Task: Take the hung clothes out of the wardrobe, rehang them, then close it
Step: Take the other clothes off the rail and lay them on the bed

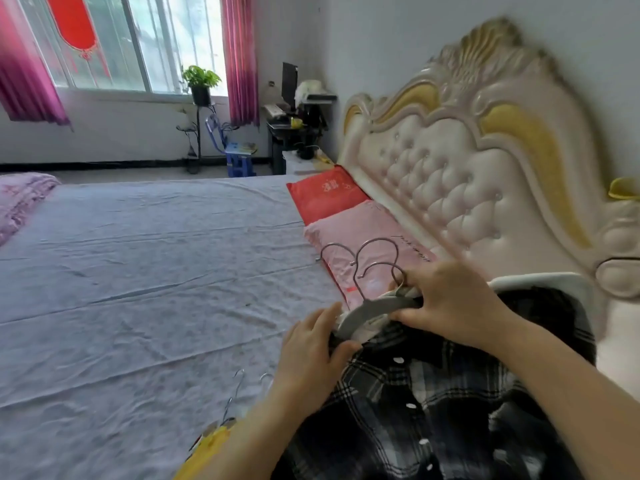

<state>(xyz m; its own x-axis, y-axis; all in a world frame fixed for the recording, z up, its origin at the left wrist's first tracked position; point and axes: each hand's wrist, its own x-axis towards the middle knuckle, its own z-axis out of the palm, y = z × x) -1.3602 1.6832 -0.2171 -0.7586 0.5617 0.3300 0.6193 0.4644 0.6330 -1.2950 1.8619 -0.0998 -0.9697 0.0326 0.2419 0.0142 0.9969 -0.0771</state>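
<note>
The right hand (450, 303) clamps its fingers round the hangers (375, 308) (three hooks showing). The left hand (310, 348) pinches the plaid shirt (433, 410) at its collar.

Window (104, 39): you see it upper left, daylit, pink curtains (240, 57) beside it.
Headboard (467, 161): cream and gold, tufted, right of your frame.
Desk (289, 135): dark, upper centre.

Shirt (433, 393) on bed (138, 271), pillows (353, 223) beyond, headboard (467, 161) right.
</note>
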